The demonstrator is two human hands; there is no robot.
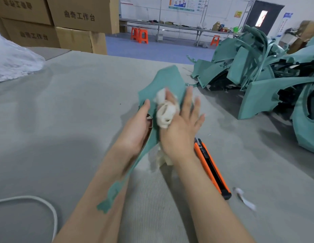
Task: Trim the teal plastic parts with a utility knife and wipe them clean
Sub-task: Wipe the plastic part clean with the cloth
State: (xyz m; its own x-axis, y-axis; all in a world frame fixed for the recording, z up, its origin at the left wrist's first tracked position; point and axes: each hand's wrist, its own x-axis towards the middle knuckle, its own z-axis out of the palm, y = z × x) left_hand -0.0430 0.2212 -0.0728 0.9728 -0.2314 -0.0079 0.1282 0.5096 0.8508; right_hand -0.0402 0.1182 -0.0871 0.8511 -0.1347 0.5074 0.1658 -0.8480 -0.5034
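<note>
Held part [163,79], centre: matte teal, no pattern. Cloth [164,113] on it: cream/off-white, plain. Utility knife [211,168] at 4 o'clock: orange body w/ black centre strip + black end cap. Table cover [82,102]: grey, fine ribbed weave showing at 6 o'clock. Pile of parts [258,71] at 2-3 o'clock: same teal, black gaps btwn pieces. Boxes [79,14] at 11 o'clock: brown cardboard w/ dark printed characters. Stools [139,35] at 12 o'clock: bright orange. Floor [152,48] beyond table: blue. Cord [30,196] at 8 o'clock: white. Wrap heap [12,64] at 9-10 o'clock: translucent white. Scrap [244,199] at 5 o'clock: pale grey-white. Door [263,16] at 1 o'clock: dark grey.
</note>
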